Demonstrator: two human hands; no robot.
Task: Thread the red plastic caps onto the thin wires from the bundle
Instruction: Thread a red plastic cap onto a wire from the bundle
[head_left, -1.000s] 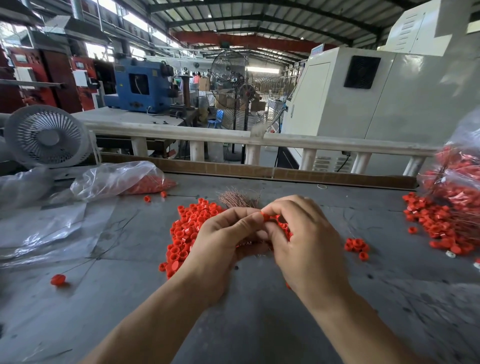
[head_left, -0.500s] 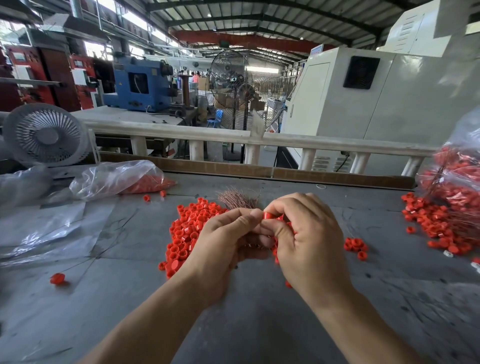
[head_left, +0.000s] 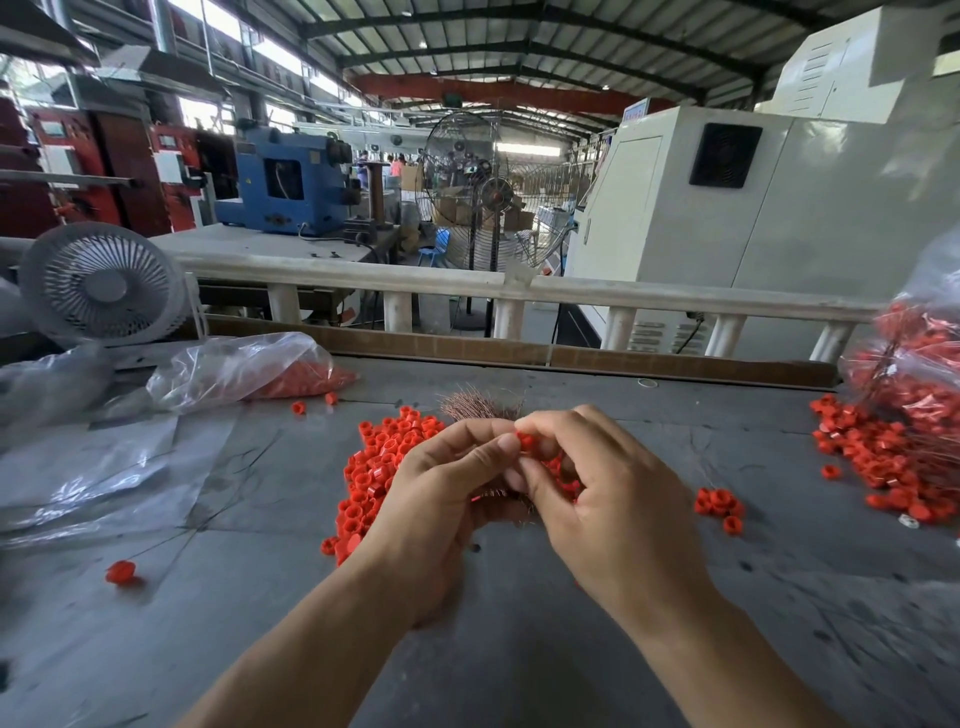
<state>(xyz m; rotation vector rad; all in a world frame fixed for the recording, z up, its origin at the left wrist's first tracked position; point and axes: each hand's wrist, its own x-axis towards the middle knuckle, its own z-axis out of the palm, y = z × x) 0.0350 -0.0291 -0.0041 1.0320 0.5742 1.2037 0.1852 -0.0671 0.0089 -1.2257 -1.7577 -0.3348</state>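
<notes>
A heap of loose red plastic caps lies on the grey table, just left of my hands. Behind my fingers a bundle of thin coppery wires fans out, its lower part hidden under my hands. My left hand and my right hand meet above the heap. My right hand pinches a single red cap at its fingertips. My left thumb and forefinger press together right against that cap; the wire between them is too thin to make out.
A clear plastic bag with red caps lies at the back left beside a small white fan. Another bag and a pile of threaded caps sit at the right edge. A few caps and a lone cap lie apart.
My hands stay together over the heap. The fingertips have shifted slightly around the pinched cap; nothing else on the table has moved.
</notes>
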